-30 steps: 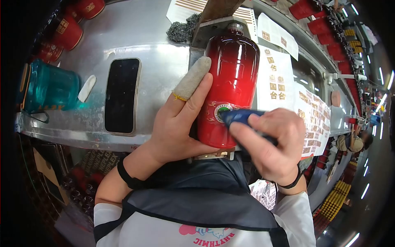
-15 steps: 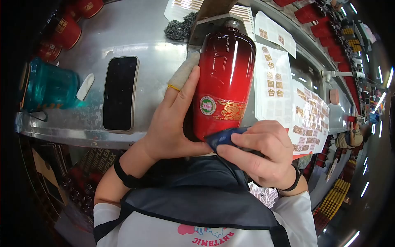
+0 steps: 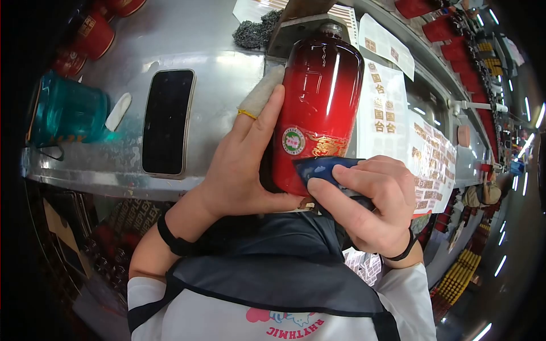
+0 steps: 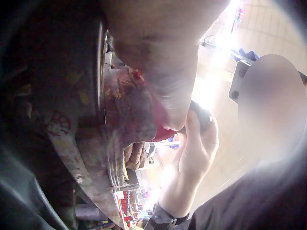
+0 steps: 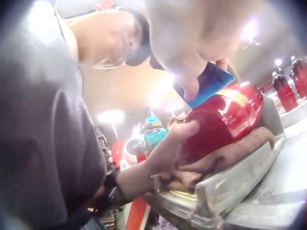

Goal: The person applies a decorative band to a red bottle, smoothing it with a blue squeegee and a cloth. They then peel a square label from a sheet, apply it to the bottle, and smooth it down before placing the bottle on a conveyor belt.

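Note:
A glossy red bottle [image 3: 321, 96], darkening to near black at its neck, lies with its base toward me. My left hand [image 3: 242, 148] grips its left side and lower end, thumb by the base. A grey cloth finger cover [image 3: 264, 95] with a yellow band sits on one left finger. My right hand [image 3: 375, 199] pinches a flat blue scraper [image 3: 319, 169], its edge against the lower bottle. Beside the scraper are a round green-and-white sticker [image 3: 293, 140] and a gold patterned decal [image 3: 329, 145]. The right wrist view shows the blue scraper [image 5: 207, 85] over the bottle [image 5: 211, 125].
A metal bracket [image 3: 282, 41] stands at the bottle's neck, a dark scouring pad [image 3: 253, 35] beside it. A phone [image 3: 168, 122], white cloth [image 3: 118, 112] and teal container [image 3: 71, 116] are on the left. Decal sheets [image 3: 384, 108] lie right; red bottles [image 5: 286, 91] stand farther off.
The bottle has turned so the sticker sits farther left and the gold decal shows. My right hand moved the scraper from the sticker down to the base, then up beside the gold decal.

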Available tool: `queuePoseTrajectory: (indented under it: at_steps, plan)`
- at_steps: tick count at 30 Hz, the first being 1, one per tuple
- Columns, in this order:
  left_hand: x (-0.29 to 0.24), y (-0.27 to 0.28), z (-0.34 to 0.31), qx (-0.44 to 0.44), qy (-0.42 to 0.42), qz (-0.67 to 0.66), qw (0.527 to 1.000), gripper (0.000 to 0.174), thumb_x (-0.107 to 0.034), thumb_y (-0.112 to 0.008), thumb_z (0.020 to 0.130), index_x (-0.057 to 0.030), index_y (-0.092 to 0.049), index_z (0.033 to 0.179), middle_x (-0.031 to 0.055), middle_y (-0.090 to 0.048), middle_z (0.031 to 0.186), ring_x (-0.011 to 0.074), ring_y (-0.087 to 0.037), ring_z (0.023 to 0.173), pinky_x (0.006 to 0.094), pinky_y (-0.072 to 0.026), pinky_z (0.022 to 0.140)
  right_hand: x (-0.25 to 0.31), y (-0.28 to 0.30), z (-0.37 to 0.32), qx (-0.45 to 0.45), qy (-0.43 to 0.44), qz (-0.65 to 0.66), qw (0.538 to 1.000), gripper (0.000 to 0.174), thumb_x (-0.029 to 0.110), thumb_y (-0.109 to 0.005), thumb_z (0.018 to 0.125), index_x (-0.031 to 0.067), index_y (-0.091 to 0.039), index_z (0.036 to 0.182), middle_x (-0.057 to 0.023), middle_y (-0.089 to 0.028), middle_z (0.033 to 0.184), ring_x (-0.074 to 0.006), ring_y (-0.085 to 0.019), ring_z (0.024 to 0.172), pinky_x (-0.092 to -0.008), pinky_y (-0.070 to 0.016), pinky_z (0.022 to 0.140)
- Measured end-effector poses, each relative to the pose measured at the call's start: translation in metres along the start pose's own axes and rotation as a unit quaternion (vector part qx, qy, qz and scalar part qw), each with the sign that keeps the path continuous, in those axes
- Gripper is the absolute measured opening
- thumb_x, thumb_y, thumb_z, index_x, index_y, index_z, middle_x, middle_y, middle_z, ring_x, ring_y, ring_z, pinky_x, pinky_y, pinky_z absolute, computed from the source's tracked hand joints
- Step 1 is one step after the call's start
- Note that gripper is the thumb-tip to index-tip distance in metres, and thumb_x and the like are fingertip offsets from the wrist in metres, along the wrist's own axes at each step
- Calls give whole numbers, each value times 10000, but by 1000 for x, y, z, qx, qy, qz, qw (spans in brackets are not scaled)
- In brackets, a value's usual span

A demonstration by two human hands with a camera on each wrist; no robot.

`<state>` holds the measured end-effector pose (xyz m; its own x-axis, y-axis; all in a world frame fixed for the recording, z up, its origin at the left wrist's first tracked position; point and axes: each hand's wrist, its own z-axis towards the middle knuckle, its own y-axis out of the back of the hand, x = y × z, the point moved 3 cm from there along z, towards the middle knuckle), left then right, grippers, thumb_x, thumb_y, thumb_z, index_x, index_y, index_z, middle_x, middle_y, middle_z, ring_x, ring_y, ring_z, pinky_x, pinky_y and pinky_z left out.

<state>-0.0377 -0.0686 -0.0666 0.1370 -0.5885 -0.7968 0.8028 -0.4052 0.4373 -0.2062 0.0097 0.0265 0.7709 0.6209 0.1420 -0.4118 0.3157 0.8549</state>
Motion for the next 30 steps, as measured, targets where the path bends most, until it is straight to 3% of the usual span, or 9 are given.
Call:
queuePoseTrajectory:
  at_steps: [1,6,11,13,16,20,24,28,30]
  plan:
    - [0,0,0,7,-8,6,1000,1287,-363,-930,593,45,-187,1561,290,-332,1531,437,-388,1395,442,-409,1101,-5,2,1,-5,-7,-3,1000,436,183,-718,586,113,-775,1013,-51,-631,926,-196,-579,789,-303,-486,656]
    - [-1,-1,0,10,-5,0,1000,1301,-349,-930,588,34,-166,1569,288,-317,1538,438,-380,1399,443,-399,1109,-3,-1,1,-11,24,-16,1000,442,191,-680,570,114,-778,994,-59,-639,924,-201,-583,764,-297,-493,648]
    - [2,-3,-2,23,3,-21,1000,1291,-316,-916,596,38,-146,1570,286,-321,1528,436,-370,1407,445,-390,1117,-14,5,0,-15,-4,-13,1000,433,177,-683,585,92,-775,1000,-65,-646,906,-203,-615,758,-300,-520,641]
    - [5,-5,-4,22,39,-71,996,1272,-299,-904,608,45,-142,1567,291,-334,1515,436,-366,1411,442,-375,1127,-9,4,-1,-19,5,1,1000,423,182,-679,608,82,-775,1007,-75,-657,915,-224,-634,764,-307,-526,639]
    - [5,-5,-4,33,31,-68,997,1270,-296,-905,615,53,-137,1564,303,-340,1506,440,-371,1406,438,-360,1137,-21,10,-3,-25,-38,-16,999,398,174,-687,627,80,-777,1004,-77,-666,909,-226,-638,745,-306,-543,664]
    - [3,-3,2,25,-7,-38,999,1256,-269,-893,619,61,-132,1562,305,-348,1499,443,-381,1393,439,-353,1139,-7,6,-7,-21,-17,3,1000,374,138,-700,652,74,-778,1012,-81,-674,890,-231,-645,747,-301,-524,639]
    - [4,-4,0,47,5,-47,998,1239,-226,-863,614,68,-120,1562,311,-346,1498,442,-387,1386,440,-349,1139,-21,12,-10,-32,-92,-25,995,384,114,-707,631,79,-782,1006,-77,-672,884,-229,-639,766,-302,-532,660]
    - [6,-5,0,61,7,-35,997,1226,-207,-837,608,72,-115,1560,310,-349,1492,441,-373,1395,440,-336,1147,-15,10,-9,-30,-89,47,994,424,14,-718,598,71,-775,1014,-67,-667,862,-220,-617,731,-310,-482,604]
    - [6,-6,-1,70,15,-46,996,1226,-206,-832,605,72,-114,1560,307,-350,1491,443,-367,1398,441,-328,1152,-34,10,-18,-69,-143,16,987,436,16,-756,600,74,-759,1033,-54,-651,826,-210,-597,707,-315,-458,591]
